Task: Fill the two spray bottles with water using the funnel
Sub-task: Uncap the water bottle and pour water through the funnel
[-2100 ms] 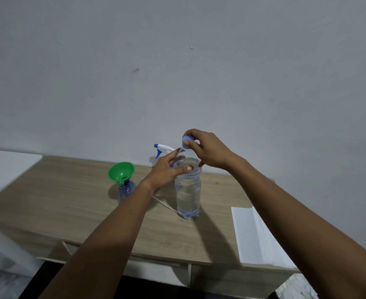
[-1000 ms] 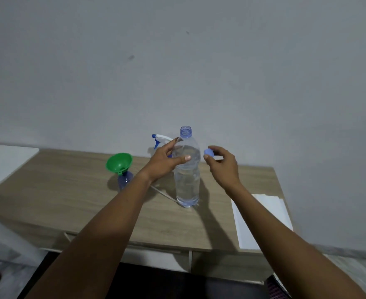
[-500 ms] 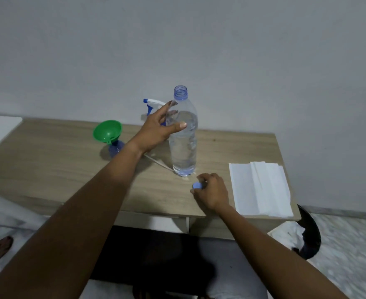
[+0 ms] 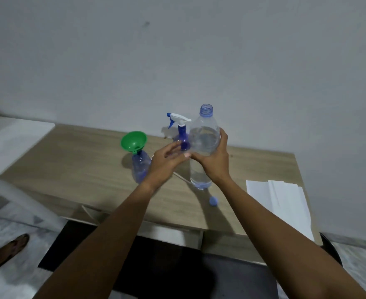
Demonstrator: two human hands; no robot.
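Note:
A clear water bottle (image 4: pixel 203 145) stands uncapped on the wooden table (image 4: pixel 80 160), partly filled. My right hand (image 4: pixel 216 160) grips its middle from the right. Just left of the bottle is my left hand (image 4: pixel 167 157), fingers loosely extended and blurred, holding nothing. A green funnel (image 4: pixel 133 140) sits in the neck of a small blue spray bottle (image 4: pixel 141 167) to the left. A second blue spray bottle with a white trigger head (image 4: pixel 180 121) stands behind my hands. The blue cap (image 4: pixel 213 200) lies on the table in front of the water bottle.
Folded white paper towels (image 4: pixel 279 199) lie at the table's right end. A thin white tube (image 4: pixel 181 177) rests on the table by the bottle's base. A white surface (image 4: pixel 11 137) adjoins the table's left side. A person's sandalled foot (image 4: pixel 5 251) shows at lower left.
My right hand set the cap down on the table and came up to grip the water bottle. My left hand let go of the bottle and drew slightly left.

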